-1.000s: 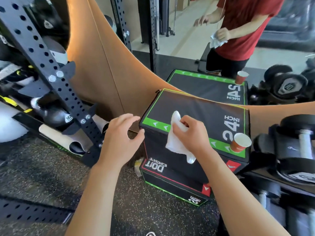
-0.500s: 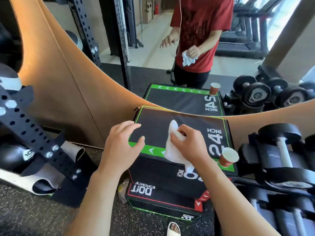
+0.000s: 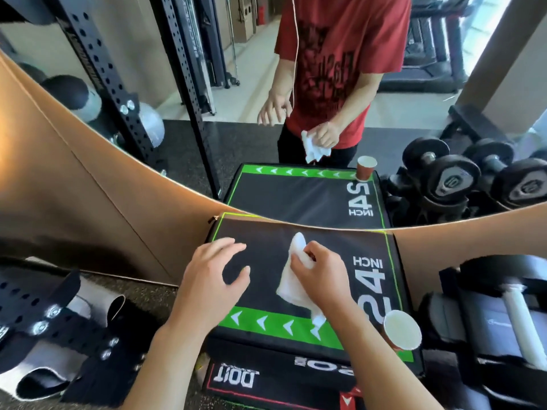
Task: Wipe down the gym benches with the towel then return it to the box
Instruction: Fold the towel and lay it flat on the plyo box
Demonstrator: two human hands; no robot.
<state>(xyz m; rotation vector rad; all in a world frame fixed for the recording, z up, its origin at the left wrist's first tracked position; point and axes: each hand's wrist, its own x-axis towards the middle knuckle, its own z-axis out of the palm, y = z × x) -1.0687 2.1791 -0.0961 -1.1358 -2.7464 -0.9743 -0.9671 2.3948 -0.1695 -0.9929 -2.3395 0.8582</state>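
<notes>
My right hand [image 3: 321,275] is closed on the towel [image 3: 297,287], fingers bunched round its upper part, with the white cloth trailing down toward the near green strip. My left hand [image 3: 214,281] holds nothing; the fingers are spread and lightly curled, hovering over or perhaps resting on the left part of the box [image 3: 266,253] top, I cannot tell which. The towel is over the middle of that black padded top, left of the "24 INCH" print. A paper cup [image 3: 402,332] stands on the near right corner, just beside my right wrist. A mirror [image 3: 207,99] rises behind the box at its far edge, and dumbbells [image 3: 503,309] lie to the right. I judge this to be the closing step: the cloth is at the box and needs putting back. No opening shows, so the next move calls for either finding a way in with my free hand or laying the towel on top and letting go, clear of the cup. Against the frame half a second ago, the box top fills more of the view, both hands reach farther over it, and the towel sits over the black middle, not at the near green edge.
</notes>
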